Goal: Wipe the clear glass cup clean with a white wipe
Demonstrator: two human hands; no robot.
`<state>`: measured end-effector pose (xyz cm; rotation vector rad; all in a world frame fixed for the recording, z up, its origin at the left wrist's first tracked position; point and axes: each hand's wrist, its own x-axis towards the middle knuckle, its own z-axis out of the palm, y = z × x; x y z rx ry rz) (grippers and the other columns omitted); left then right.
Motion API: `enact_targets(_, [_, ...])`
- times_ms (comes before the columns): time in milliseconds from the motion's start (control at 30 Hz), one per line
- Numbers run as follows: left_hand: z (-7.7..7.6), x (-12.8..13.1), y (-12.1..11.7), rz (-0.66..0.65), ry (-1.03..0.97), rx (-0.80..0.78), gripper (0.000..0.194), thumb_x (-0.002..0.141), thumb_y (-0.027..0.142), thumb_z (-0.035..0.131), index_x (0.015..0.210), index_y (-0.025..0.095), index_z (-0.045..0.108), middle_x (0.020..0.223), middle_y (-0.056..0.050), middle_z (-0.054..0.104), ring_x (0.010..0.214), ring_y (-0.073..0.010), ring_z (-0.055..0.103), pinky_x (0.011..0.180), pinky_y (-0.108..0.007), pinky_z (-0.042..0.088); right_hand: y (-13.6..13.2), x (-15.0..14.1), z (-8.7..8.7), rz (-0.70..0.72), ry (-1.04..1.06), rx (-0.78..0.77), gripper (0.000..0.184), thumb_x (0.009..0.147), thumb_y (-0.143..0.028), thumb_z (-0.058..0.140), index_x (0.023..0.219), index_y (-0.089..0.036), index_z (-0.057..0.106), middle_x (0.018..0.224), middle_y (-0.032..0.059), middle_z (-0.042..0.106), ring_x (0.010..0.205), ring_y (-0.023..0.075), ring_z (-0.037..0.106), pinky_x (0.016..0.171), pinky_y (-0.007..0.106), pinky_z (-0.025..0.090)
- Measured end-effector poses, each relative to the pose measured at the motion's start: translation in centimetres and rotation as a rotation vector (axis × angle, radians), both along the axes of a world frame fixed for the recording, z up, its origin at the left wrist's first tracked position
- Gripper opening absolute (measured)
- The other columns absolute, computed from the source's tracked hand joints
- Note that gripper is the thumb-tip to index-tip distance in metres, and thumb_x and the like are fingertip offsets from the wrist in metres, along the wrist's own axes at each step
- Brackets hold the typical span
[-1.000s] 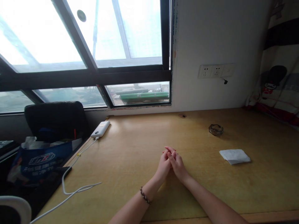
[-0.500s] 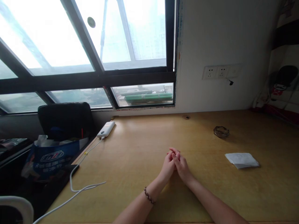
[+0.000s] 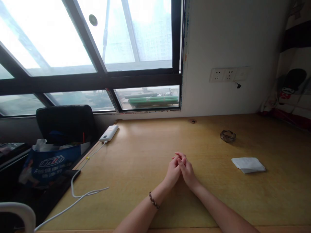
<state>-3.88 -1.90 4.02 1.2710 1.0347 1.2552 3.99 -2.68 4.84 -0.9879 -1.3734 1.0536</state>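
Observation:
My left hand and my right hand are clasped together above the wooden table, fingers closed over each other. No object shows between them, though the inside of the clasp is hidden. A dark braided bracelet circles my left wrist. To the right of my hands lies a folded white tissue, apart from them. Behind the tissue sits a brown coil of what looks like cord or wire.
A white power bank rests at the table's left edge, its white cable running toward me. Left of the table stand a black chair and a blue bag. Wall sockets are on the back wall beside the window.
The whole view has shifted very slightly. My hands stay clasped in the same place, and the things on the table have not moved.

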Motion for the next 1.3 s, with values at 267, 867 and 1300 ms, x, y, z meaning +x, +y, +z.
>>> enact_targets(267, [-0.23,-0.03,0.07,-0.006,0.002,-0.006,0.034,0.076,0.041,0.052,0.093,0.012,0.058,0.088,-0.008,0.060,0.084,-0.0187,0.056,0.074,-0.027,0.043,0.10,-0.17,-0.36,-0.028,-0.007,-0.017,0.034,0.083,-0.042,0.041,0.107,-0.020,0.051,0.099,0.0059,0.061,0.093,0.0191,0.057,0.084,0.032,0.044])
enact_targets(867, [-0.01,0.03,0.02,-0.007,-0.022,-0.008,0.033,0.076,0.041,0.053,0.091,0.012,0.058,0.087,-0.008,0.060,0.083,-0.0178,0.055,0.074,-0.026,0.043,-0.13,-0.01,0.33,-0.033,-0.011,-0.017,0.033,0.082,-0.040,0.042,0.105,-0.020,0.053,0.090,0.0044,0.062,0.086,0.0187,0.059,0.078,0.031,0.046])
enact_targets(1300, [-0.25,-0.06,0.13,-0.001,-0.005,-0.020,0.034,0.074,0.043,0.053,0.087,0.012,0.059,0.086,-0.007,0.060,0.082,-0.0175,0.055,0.074,-0.026,0.043,0.05,-0.05,-0.12,-0.022,0.000,-0.014,0.032,0.083,-0.040,0.042,0.105,-0.019,0.052,0.094,0.0053,0.062,0.088,0.0183,0.058,0.079,0.030,0.045])
